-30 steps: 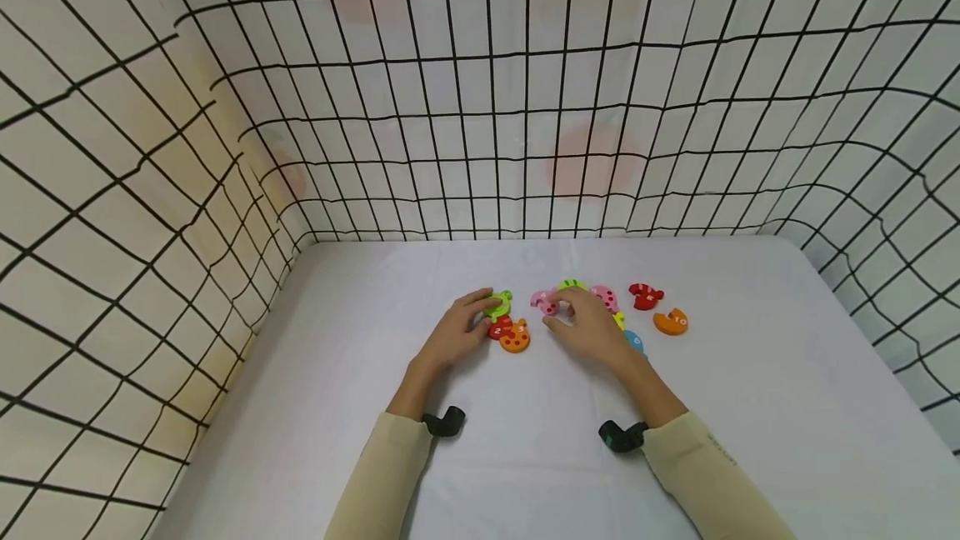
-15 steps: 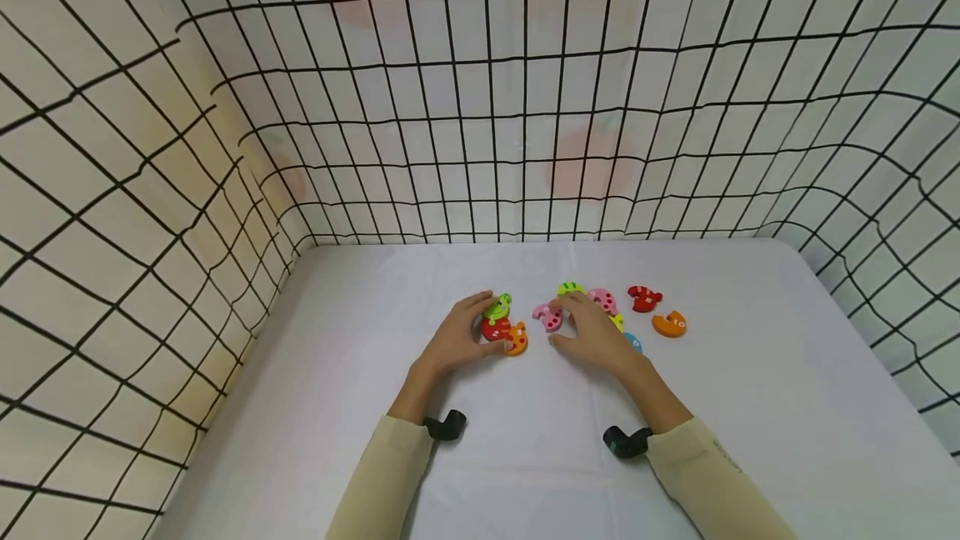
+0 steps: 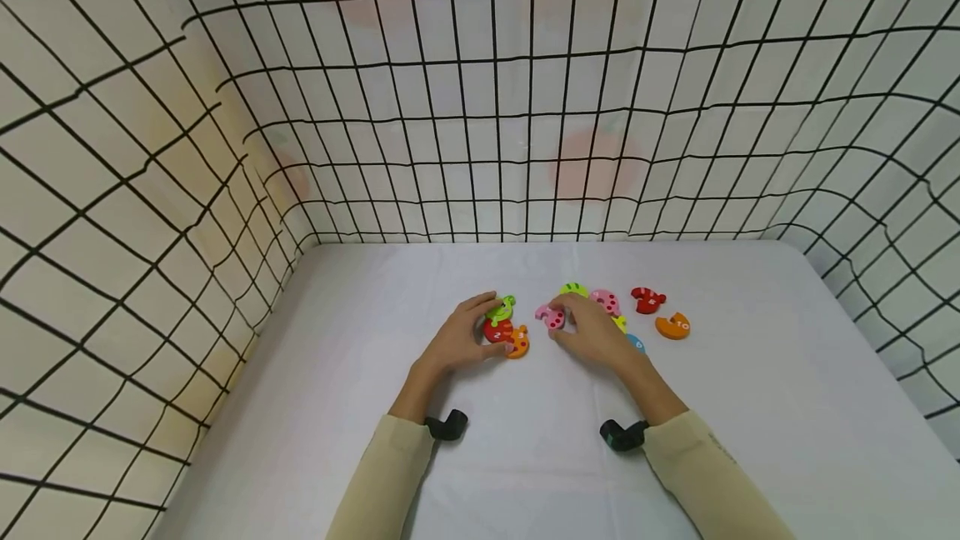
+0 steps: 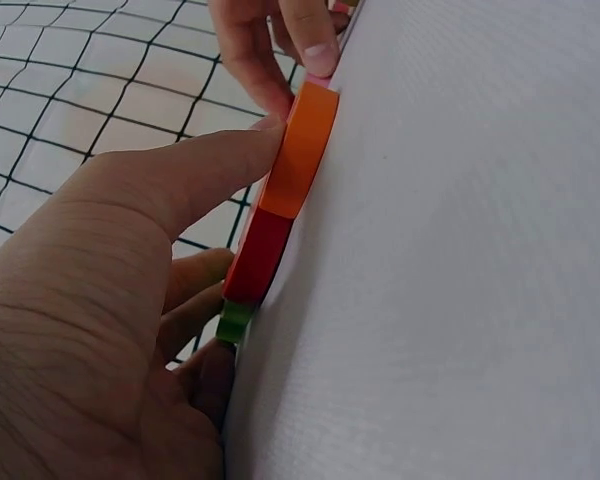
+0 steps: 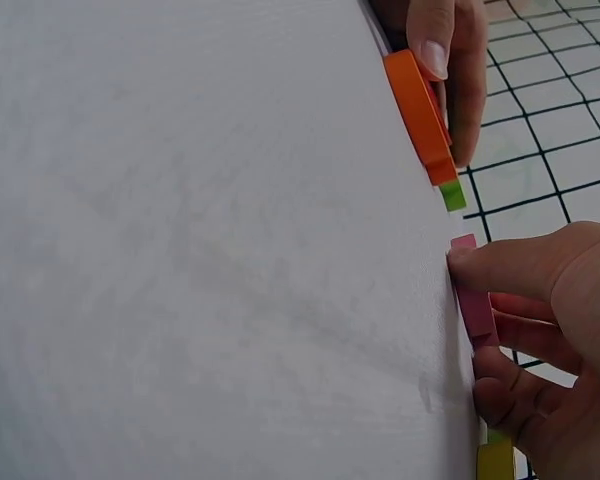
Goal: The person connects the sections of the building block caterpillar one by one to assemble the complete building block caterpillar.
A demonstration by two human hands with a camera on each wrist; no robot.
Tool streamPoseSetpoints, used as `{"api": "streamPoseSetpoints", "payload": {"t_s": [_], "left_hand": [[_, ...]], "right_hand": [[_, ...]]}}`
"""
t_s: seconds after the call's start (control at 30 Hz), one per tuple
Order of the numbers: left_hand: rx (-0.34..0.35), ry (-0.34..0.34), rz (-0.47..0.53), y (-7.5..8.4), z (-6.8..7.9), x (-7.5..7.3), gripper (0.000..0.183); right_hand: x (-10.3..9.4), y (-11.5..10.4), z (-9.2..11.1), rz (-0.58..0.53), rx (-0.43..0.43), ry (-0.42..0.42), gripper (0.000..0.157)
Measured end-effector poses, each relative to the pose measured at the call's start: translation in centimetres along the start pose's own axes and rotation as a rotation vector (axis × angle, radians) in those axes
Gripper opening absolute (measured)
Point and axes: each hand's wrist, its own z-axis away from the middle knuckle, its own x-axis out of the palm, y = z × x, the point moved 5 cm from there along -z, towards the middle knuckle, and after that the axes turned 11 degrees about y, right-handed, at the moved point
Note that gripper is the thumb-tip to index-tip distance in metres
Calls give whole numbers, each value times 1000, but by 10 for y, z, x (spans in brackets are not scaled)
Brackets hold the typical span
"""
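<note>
In the head view, a green piece [image 3: 501, 309], a red piece [image 3: 497, 330] marked 2 and an orange spotted piece [image 3: 519, 344] sit together as a cluster of flat animal-shaped puzzle pieces. My left hand [image 3: 452, 337] holds this cluster, its thumb on the edge of the orange piece [image 4: 302, 150] and its fingers by the green piece [image 4: 234, 322]. Just to the right, my right hand [image 3: 597, 334] pinches a pink spotted puzzle piece [image 3: 553, 319] between thumb and fingers. The right wrist view shows the thumb against the side of the pink piece [image 5: 474, 305].
Partly behind the right hand lie a green striped piece [image 3: 573, 288], another pink piece [image 3: 605, 302], a yellow piece [image 3: 620, 322] and a blue piece [image 3: 635, 342]. Farther right are a red piece [image 3: 647, 300] and an orange piece [image 3: 673, 326]. Black wire mesh [image 3: 480, 117] surrounds the white table [image 3: 525, 457].
My left thumb has shifted from the red piece to the orange one, and the red piece now sits squarer under the green. The pink piece has come slightly nearer with the right hand.
</note>
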Motion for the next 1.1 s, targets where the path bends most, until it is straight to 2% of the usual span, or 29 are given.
{"api": "streamPoseSetpoints", "payload": {"t_s": [0.2,0.43,0.77,1.1], "left_hand": [[-18,-3,2,-1,1,-1,81],[-1,-3,-5,-1,2,-5,81],[24,-13,18,-2,2,-1,81],[37,-11,17,0,0,1,81]], "right_hand": [[-1,-2,0,-65,2,3,43],[-3,-15,3,-130,-54,0,42],[3,-31,3,-122,-130,-34,45],[10,-32,4,-80,-137,-80,44]]}}
